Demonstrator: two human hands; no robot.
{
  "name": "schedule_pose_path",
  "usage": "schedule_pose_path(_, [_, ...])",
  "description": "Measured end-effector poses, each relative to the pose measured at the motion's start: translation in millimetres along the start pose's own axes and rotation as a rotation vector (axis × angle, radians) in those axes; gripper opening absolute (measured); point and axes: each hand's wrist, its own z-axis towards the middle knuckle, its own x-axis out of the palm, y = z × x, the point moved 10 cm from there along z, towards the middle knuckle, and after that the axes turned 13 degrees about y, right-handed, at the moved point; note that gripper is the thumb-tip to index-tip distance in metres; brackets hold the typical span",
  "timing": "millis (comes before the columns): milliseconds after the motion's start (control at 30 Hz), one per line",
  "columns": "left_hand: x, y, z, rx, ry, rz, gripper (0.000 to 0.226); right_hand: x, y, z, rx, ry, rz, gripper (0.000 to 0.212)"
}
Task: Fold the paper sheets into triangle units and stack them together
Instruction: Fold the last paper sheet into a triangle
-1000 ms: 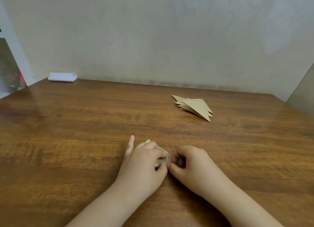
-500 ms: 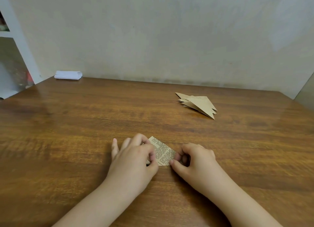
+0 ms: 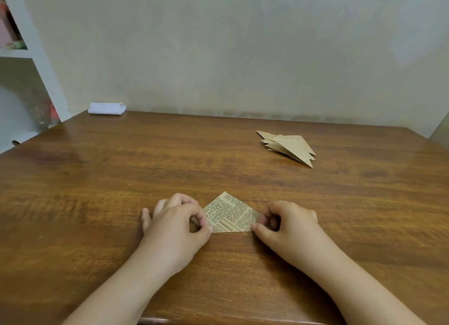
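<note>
Printed paper triangle point(image 3: 229, 215) lower centre, pinched at its left corner by left hand point(image 3: 175, 230) and at its right corner by right hand point(image 3: 289, 227), fingers curled; folded stack point(image 3: 289, 146) upper right.

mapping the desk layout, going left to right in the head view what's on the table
white folded cloth → left hand → printed paper triangle → right hand → stack of folded triangle units

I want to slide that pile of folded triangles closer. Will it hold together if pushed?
Probably not. The pile looks like thin, light paper triangles, loosely fanned with tips sticking out unevenly, so a push would likely scatter them. The table looks glossy, so they may skid easily. Lifting them pinched together seems safer.
</note>
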Motion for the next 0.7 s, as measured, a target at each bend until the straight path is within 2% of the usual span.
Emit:
schedule_pose_path(300, [2.3, 4.7, 4.5, -0.027, 0.030, -0.026, 0.018, -18.2, -48.9, -8.5, 0.238, 0.123, 0.026, 0.023])
schedule_pose_path(400, [2.8, 4.4, 5.8, -0.029, 0.038, -0.025, 0.017, -16.6, -52.1, -9.1, 0.231, 0.166, 0.069, 0.017])
schedule_pose_path(500, [3.2, 3.9, 5.8, -0.028, 0.043, -0.017, 0.016, -16.9, -38.9, -5.7, 0.160, 0.125, 0.096, 0.003])
schedule_pose_path(600, [3.9, 3.5, 5.6, -0.033, 0.046, -0.002, 0.016, -10.8, -27.5, -0.8, 0.168, 0.126, 0.063, 0.020])
schedule_pose_path(700, [4.5, 3.2, 4.1, -0.034, 0.038, 0.006, 0.015, -3.2, -17.9, 4.1, 0.173, 0.137, 0.046, 0.022])
